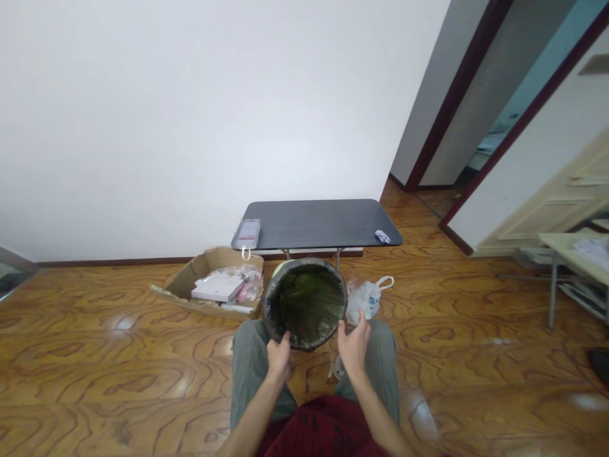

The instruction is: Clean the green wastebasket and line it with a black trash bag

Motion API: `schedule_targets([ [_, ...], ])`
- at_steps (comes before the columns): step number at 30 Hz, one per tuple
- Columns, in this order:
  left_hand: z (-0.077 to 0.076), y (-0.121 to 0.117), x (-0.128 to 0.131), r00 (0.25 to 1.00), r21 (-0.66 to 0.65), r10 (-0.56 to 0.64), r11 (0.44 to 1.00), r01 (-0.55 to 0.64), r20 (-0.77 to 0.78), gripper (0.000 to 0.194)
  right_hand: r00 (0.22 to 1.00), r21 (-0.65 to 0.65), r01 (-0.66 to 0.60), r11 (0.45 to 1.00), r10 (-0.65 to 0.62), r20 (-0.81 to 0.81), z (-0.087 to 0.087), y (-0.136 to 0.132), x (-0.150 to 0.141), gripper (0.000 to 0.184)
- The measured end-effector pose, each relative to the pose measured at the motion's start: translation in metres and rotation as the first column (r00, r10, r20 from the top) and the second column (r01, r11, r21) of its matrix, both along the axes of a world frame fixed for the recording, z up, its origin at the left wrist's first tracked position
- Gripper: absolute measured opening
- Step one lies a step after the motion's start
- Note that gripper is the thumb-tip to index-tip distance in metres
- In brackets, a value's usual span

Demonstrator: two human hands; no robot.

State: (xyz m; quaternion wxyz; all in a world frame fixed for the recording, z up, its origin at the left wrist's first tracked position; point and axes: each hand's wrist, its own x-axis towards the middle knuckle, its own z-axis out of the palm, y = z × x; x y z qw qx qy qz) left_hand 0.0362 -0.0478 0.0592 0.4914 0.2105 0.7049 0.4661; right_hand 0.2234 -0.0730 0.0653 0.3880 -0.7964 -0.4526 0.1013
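A round trash bin (304, 304) lined with a dark plastic bag is tilted towards me between my knees, its mouth facing up at me. My left hand (280, 358) grips the near left of the rim, the thumb over the liner and the other fingers mostly hidden behind. At the right side of the rim is my right hand (354, 343), its thumb close to or touching the liner edge and its fingers apart, pointing away from me. Just beyond it, a white plastic bag (365, 301) with a loop handle rests on the floor.
A dark folding table (316, 222) stands against the wall, bearing a pale packet (248, 233) and a small crumpled item (382, 237). Left of the bin is an open cardboard box (178, 289) containing a white box (217, 287) and plastic packaging. Another table (573, 251) stands far right.
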Motion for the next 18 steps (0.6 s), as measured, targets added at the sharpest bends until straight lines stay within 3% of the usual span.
schedule_targets([
  [1,0.000,-0.002,-0.001,1.000,0.009,-0.001,1.000,0.001,-0.017,0.025,0.999,0.095,-0.027,0.995,0.023,0.045,0.010,0.002,-0.005,0.058],
  [2,0.001,-0.004,-0.001,1.000,0.023,-0.006,1.000,0.007,-0.029,0.023,0.985,0.144,-0.164,0.976,0.153,0.081,0.018,0.006,-0.012,0.051],
  [3,0.002,-0.006,0.000,0.999,0.039,-0.009,0.999,0.011,-0.038,0.021,0.929,0.121,-0.366,0.923,0.354,0.104,0.025,0.013,-0.022,0.047],
  [5,0.005,-0.011,0.005,0.998,0.059,-0.027,0.998,0.030,-0.056,0.021,0.726,-0.005,-0.686,0.727,0.685,0.060,0.030,0.036,-0.044,0.047],
  [7,0.007,-0.019,0.013,0.998,0.044,-0.029,0.999,0.032,-0.063,0.024,0.574,-0.198,-0.805,0.559,0.819,-0.020,0.022,0.064,-0.064,0.049],
  [11,0.009,-0.034,0.026,0.999,0.004,0.015,1.000,-0.015,-0.038,0.029,0.611,-0.550,-0.684,0.479,0.789,-0.073,-0.005,0.106,-0.077,0.049],
  [15,0.008,-0.044,0.028,0.999,0.011,0.050,0.999,-0.050,-0.003,0.026,0.530,-0.682,-0.612,0.400,0.848,0.022,-0.019,0.116,-0.062,0.056],
  [18,0.005,-0.050,0.026,0.999,0.020,0.044,0.999,-0.044,-0.004,0.021,0.478,-0.754,-0.504,0.421,0.863,0.163,-0.020,0.118,-0.047,0.057],
])
